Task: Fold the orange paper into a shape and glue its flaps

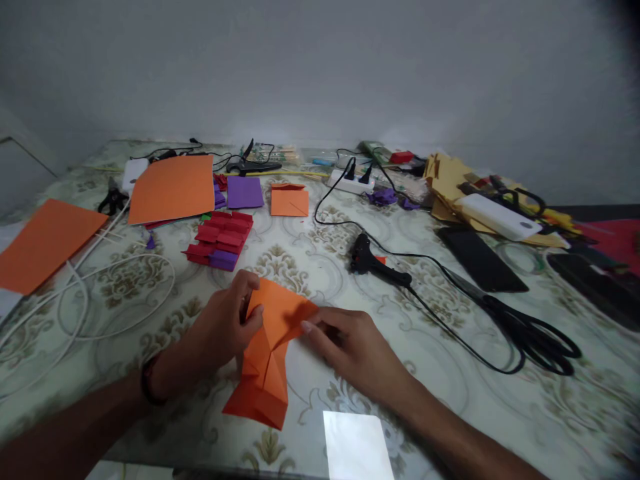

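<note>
A partly folded sheet of orange paper (274,357) is held just above the patterned tabletop, its creases pinched in at the middle and its lower end flared. My left hand (233,317) pinches its upper left edge between thumb and fingers. On the other side, my right hand (345,333) grips the upper right corner between thumb and forefinger. Beyond the left hand lies a group of folded red and purple paper pieces (220,241). To the right of the paper rests a black glue gun (377,261). A white paper piece (356,445) lies near the front edge.
Orange sheets (173,190) lie at the left, with a white cable (125,333) looping nearby. A purple square (245,192) and a folded orange piece (290,201) sit further back. At right are black scissors (530,327), a phone (483,259) and yellow paper scraps (447,180). A power strip (351,181) stands behind.
</note>
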Motion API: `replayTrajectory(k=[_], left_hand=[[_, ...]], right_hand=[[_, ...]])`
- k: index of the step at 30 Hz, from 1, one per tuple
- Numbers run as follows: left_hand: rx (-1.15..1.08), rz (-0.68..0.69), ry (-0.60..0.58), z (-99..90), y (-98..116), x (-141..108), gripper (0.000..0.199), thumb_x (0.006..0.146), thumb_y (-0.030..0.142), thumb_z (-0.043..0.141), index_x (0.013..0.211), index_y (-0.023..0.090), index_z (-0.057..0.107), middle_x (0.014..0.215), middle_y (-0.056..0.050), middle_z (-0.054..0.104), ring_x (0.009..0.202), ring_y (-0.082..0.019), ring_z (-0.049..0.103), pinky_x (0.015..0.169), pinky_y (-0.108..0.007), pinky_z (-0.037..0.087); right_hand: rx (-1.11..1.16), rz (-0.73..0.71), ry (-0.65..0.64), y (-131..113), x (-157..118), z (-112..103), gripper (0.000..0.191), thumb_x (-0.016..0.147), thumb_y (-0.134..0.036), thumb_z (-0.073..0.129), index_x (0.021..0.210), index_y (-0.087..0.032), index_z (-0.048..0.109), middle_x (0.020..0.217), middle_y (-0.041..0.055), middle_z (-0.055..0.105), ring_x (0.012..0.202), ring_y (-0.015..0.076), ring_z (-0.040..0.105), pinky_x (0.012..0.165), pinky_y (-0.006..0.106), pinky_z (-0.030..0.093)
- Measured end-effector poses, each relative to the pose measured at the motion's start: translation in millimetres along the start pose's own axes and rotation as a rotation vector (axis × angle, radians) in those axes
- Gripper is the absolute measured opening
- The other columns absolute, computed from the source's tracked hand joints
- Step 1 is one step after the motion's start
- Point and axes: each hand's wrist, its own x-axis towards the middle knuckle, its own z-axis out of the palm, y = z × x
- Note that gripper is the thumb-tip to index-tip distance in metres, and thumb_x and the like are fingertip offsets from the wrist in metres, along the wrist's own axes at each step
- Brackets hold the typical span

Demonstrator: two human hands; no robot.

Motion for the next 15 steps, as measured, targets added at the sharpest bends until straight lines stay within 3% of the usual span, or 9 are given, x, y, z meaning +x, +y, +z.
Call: replayTrajectory(k=[3, 6, 9, 11, 13, 15], left_hand=[[-0.082, -0.016, 0.066, 6.1, -3, -1, 0.031, 0.089, 0.02, 0.059, 0.117, 0.024, 0.047, 0.064, 0.011, 0.048, 0.05, -0.012, 0.053, 0.053, -0.022, 0.038], [-0.281, -0.054, 0.053, 10.3, -5, 0, 0.044, 0.086, 0.022, 0.064, 0.125, 0.026, 0.043, 0.095, 0.003, 0.062, 0.064, -0.012, 0.066, 0.056, -0.021, 0.048], [-0.494, -0.171, -0.028, 9.0, -5, 3, 0.062, 0.082, 0.023, 0.068, 0.137, 0.027, 0.039, 0.118, -0.005, 0.063, 0.08, -0.015, 0.073, 0.062, -0.023, 0.057], [-0.519, -0.239, -0.134, 5.0, -4, 5, 0.056, 0.083, 0.025, 0.069, 0.135, 0.022, 0.047, 0.11, -0.006, 0.068, 0.083, -0.017, 0.072, 0.067, -0.025, 0.058], [-0.477, -0.247, -0.236, -0.3, -2, 7, 0.033, 0.085, 0.028, 0.069, 0.115, 0.016, 0.062, 0.094, -0.004, 0.072, 0.079, -0.018, 0.068, 0.065, -0.025, 0.055], [-0.411, -0.221, -0.283, -5.5, 1, 8, 0.017, 0.085, 0.029, 0.067, 0.093, 0.014, 0.068, 0.082, -0.002, 0.07, 0.072, -0.017, 0.062, 0.058, -0.023, 0.047]], right_hand=[[0.057, 0.061, 0.05, -2, 1, 3, 0.034, 0.103, -0.043, 0.059, 0.077, -0.022, 0.064, 0.066, -0.0007, 0.063, 0.059, 0.0147, 0.053, 0.057, 0.029, 0.04], [0.1, 0.123, 0.112, -1, 2, 5, 0.038, 0.098, -0.043, 0.064, 0.067, -0.023, 0.056, 0.06, -0.0013, 0.058, 0.055, 0.0141, 0.048, 0.051, 0.027, 0.036], [0.13, 0.153, 0.16, 0, 0, 6, 0.034, 0.093, -0.039, 0.068, 0.066, -0.023, 0.055, 0.061, -0.0006, 0.06, 0.055, 0.0144, 0.05, 0.05, 0.026, 0.037], [0.12, 0.158, 0.189, 1, 0, 6, 0.032, 0.091, -0.037, 0.069, 0.068, -0.024, 0.053, 0.062, -0.0009, 0.06, 0.056, 0.0146, 0.053, 0.051, 0.027, 0.04], [0.121, 0.144, 0.224, 2, -1, 7, 0.026, 0.09, -0.034, 0.069, 0.074, -0.024, 0.051, 0.065, -0.0021, 0.06, 0.058, 0.0146, 0.056, 0.054, 0.027, 0.043], [0.162, 0.124, 0.261, 3, 0, 6, 0.02, 0.089, -0.033, 0.07, 0.09, -0.024, 0.052, 0.069, -0.004, 0.059, 0.06, 0.0149, 0.059, 0.057, 0.027, 0.047]])
